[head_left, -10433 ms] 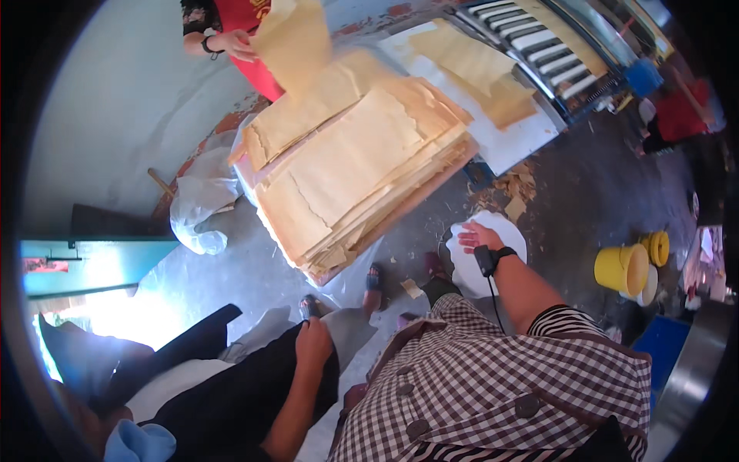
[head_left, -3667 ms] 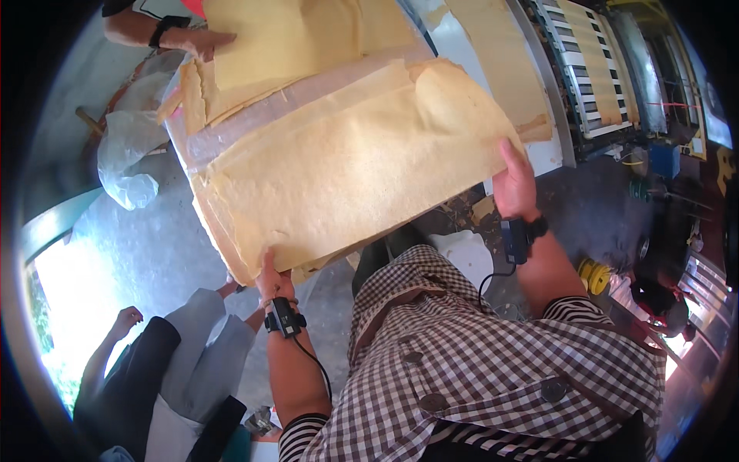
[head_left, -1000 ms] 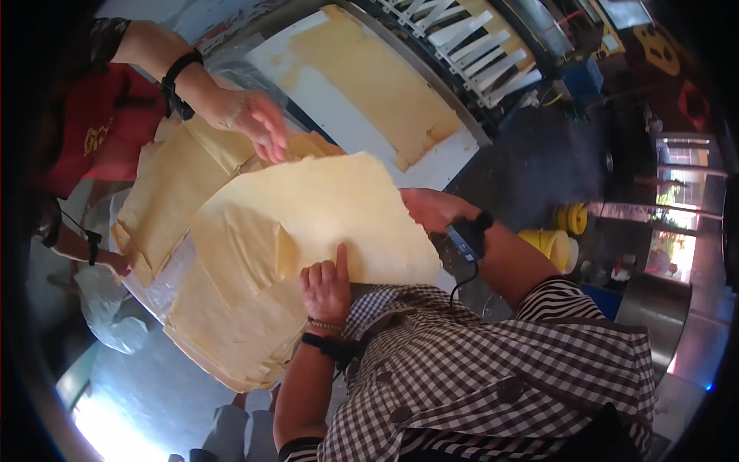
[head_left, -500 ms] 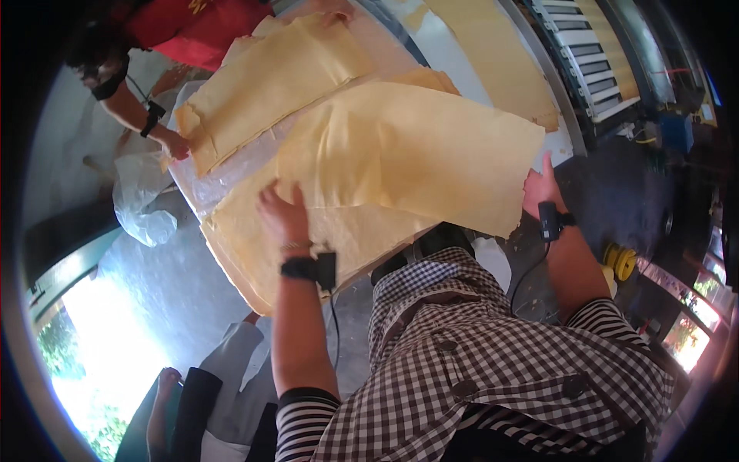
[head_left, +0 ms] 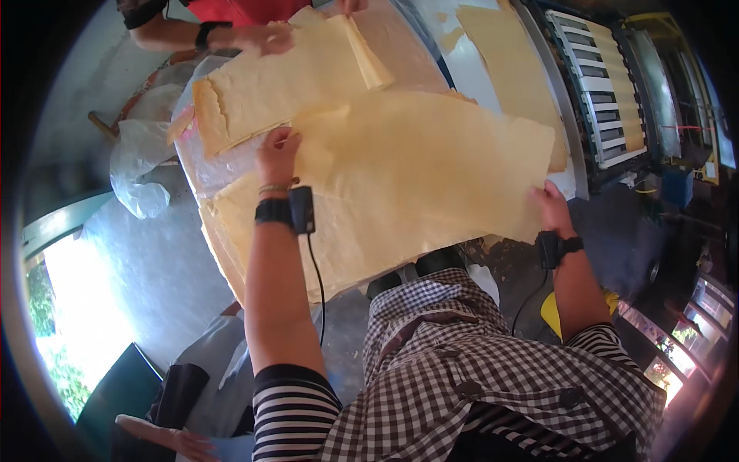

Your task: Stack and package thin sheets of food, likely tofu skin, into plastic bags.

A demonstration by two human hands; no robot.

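Note:
A large, thin, pale-yellow sheet (head_left: 431,158) stretches between my two hands, partly lifted over a stack of similar sheets (head_left: 331,258). At its left edge, my left hand (head_left: 279,158) is closed, its fingertips pinching the sheet. My right hand (head_left: 553,208) grips the right edge, thumb on top; the fingers beneath are partly hidden. The middle of the sheet looks slightly smeared by motion. Under it, the stack lies on a table, its ragged left edge showing.
Across the table, a person in red has a hand (head_left: 265,38) over another pile of yellow sheets (head_left: 285,77). A clear plastic bag (head_left: 138,173) hangs at the left. Slatted machinery (head_left: 596,88) stands far right. Another person's hand (head_left: 181,443) shows at lower left.
My left hand has moved forward and gone from spread fingers to a pinch on the sheet's left edge. My right hand has come slightly nearer. The other person's hand has moved right over the far pile.

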